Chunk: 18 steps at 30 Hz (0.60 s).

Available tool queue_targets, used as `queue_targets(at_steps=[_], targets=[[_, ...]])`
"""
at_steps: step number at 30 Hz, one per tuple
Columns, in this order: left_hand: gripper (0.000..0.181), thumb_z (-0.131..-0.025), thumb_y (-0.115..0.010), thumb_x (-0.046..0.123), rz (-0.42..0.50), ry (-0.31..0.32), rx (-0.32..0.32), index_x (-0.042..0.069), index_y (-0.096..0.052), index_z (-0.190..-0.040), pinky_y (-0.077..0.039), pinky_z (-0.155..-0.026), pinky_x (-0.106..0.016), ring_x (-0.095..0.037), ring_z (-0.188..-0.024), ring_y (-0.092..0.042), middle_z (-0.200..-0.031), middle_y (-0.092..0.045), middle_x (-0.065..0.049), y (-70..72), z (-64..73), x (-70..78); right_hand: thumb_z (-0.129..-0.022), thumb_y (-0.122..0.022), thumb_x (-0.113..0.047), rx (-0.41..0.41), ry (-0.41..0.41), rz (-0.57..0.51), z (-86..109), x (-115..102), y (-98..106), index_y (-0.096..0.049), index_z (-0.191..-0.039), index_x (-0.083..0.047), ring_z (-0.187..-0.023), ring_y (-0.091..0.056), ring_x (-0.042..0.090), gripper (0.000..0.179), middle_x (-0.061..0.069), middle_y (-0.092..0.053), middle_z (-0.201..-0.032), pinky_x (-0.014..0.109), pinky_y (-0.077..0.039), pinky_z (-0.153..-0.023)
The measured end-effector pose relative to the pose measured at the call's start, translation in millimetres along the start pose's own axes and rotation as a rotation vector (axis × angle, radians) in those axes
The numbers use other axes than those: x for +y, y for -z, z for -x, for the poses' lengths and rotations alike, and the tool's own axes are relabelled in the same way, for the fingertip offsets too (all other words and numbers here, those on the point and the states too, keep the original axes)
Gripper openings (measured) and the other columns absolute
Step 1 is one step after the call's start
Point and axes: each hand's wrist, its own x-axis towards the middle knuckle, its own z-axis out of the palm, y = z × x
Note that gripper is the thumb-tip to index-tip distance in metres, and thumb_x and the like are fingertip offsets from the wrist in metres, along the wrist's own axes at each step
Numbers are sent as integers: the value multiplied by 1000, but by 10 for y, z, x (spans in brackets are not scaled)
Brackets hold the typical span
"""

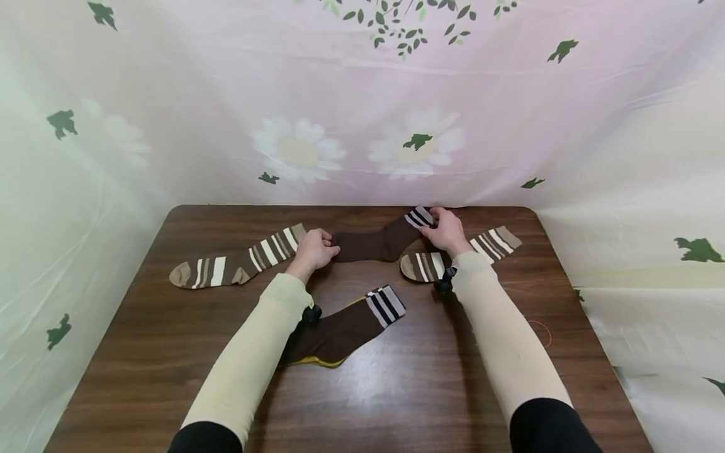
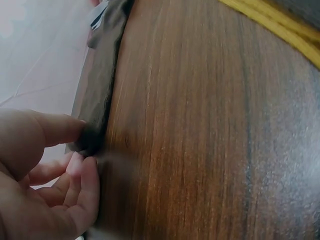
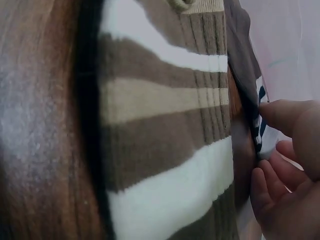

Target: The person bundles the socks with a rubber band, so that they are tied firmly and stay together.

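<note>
A dark brown sock [image 1: 362,245] with a striped grey-and-black cuff lies near the table's back edge. My left hand [image 1: 314,250] pinches its toe end between thumb and fingers, as the left wrist view also shows on the brown sock [image 2: 102,75]. At the other end, the thumb and fingers of my right hand [image 1: 447,231] hold the cuff. Beneath the right wrist lies a brown, white and tan striped sock [image 1: 495,244], partly covered by the arm; it fills much of the right wrist view. Another striped sock [image 1: 218,272] stretches out left of my left hand.
Nearer the front, brown socks [image 1: 354,327] with a similar striped cuff and a yellow edge lie partly under the left forearm. A thin reddish loop [image 1: 545,332] sits on the wooden table [image 1: 408,402] by the right forearm. Patterned cloth [image 1: 351,94] hangs behind the table.
</note>
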Motion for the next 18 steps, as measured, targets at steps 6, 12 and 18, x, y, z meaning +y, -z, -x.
queue_targets(at_steps=[6, 12, 18], targets=[[30, -98, -73, 16, 49, 11, -15, -1, -69, -122, -54, -98, -45, -33, -113, -67, -118, -72, -17, 19, 14, -68, -100, -68, -21, -7, 5, 46, -15, 0, -52, -54, -144, 7, -121, -58, 42, 54, 29, -61, -135, 53, -47, -104], [25, -96, -74, 16, 134, 2, -40, 0, -67, -114, -52, -94, -43, -30, -103, -64, -109, -68, -15, 44, 35, -107, -96, -73, -21, 1, -3, 62, -30, -23, -69, -64, -131, 5, -111, -60, 40, 44, 26, -66, -124, 52, -48, -101], [24, -96, -75, 19, 151, -2, -54, 3, -64, -110, -51, -88, -39, -26, -98, -61, -104, -65, -11, 39, 32, -139, -94, -75, -18, -3, -25, 51, -28, -47, -68, -62, -115, 1, -110, -58, 39, 31, 23, -64, -119, 51, -47, -101]])
